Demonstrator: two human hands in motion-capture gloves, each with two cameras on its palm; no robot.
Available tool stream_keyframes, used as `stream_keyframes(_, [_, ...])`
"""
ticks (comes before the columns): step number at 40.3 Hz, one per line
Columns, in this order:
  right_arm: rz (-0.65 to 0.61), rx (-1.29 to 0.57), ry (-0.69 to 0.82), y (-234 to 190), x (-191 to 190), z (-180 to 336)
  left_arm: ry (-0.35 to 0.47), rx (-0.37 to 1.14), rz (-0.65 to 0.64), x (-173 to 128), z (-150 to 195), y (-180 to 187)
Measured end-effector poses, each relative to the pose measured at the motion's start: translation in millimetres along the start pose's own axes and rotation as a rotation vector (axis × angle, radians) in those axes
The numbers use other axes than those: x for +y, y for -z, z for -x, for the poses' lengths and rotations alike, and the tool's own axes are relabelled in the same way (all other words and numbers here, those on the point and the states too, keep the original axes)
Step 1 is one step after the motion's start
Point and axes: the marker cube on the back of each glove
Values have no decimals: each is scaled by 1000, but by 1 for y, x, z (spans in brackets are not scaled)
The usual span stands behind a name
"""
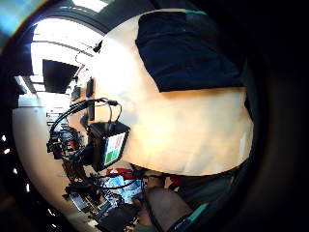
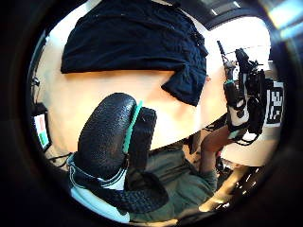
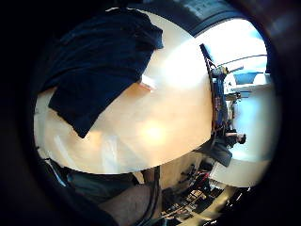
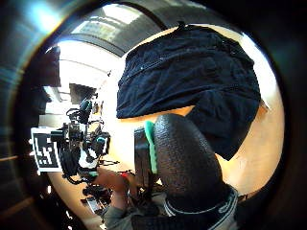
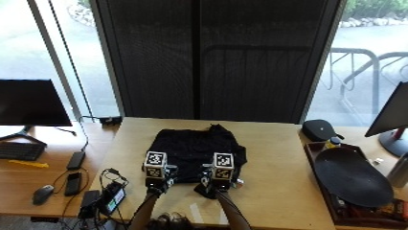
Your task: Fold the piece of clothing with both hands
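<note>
Nearest to me in the outside view, both forearms reach up from the lower edge, and my left hand (image 5: pixel 156 181) and right hand (image 5: pixel 218 182) sit side by side over the near edge of the dark piece of clothing (image 5: pixel 196 152), which lies spread flat on the light wooden table (image 5: pixel 274 163). From that view I cannot tell whether either hand touches the cloth, and I cannot tell how the fingers of either hand stand, spread or closed. The left thumb side palm view shows a black gloved thumb (image 2: pixel 106 137) bulking close to the camera, with bare tabletop between it and the garment's straight near edge; a loose sleeve or corner of the cloth juts out toward the table's edge beyond it. The right thumb side palm view shows a similar gloved thumb (image 4: pixel 184 165) in front of the garment (image 4: pixel 192 81), and the cloth lies past it, not wrapped by it as far as I can see. Both little finger side views look down on open tabletop with the dark cloth lying off to one side, apart from the palm. Farther right on the table a dark tray (image 5: pixel 317 158) holds a large black oval dish (image 5: pixel 350 176); a bottle with a yellow cap (image 5: pixel 332 142) stands at its far corner, just in front of a black case (image 5: pixel 321 129). Off to the left, a lower desk (image 5: pixel 25 182) carries a monitor (image 5: pixel 32 103), a keyboard (image 5: pixel 19 151) and a mouse (image 5: pixel 42 193).
</note>
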Motion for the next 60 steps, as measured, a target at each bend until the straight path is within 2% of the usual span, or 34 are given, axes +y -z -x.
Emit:
stream_keyframes(5, [-27, 15, -2, 5, 1, 0, 18, -9, 17, 10, -1, 8])
stream_keyframes(8, [-37, 13, 0, 6, 0, 1, -1, -1, 15, 8, -2, 7])
stream_keyframes(16, [-32, -4, 16, 1, -3, 0, -23, 16, 8, 10, -6, 11])
stream_keyframes(23, [-14, -13, 24, -4, -5, -1, -8, -1, 22, 19, -10, 22])
stream_keyframes(35, [-14, -27, 47, 0, 1, -7, -18, 9, -15, 13, -6, 15])
stream_keyframes(42, [-22, -17, 42, -8, -9, -23, -25, 40, -59, -12, -5, -14])
stream_keyframes(48, [14, -15, 32, -23, -19, -36, -11, 53, 26, -23, -2, -36])
stream_keyframes(54, [33, -33, 46, -17, -11, -37, 48, 9, 208, 4, 0, -24])
stream_keyframes(60, [110, -22, 33, -38, -19, -40, 60, 21, 302, 2, 2, -39])
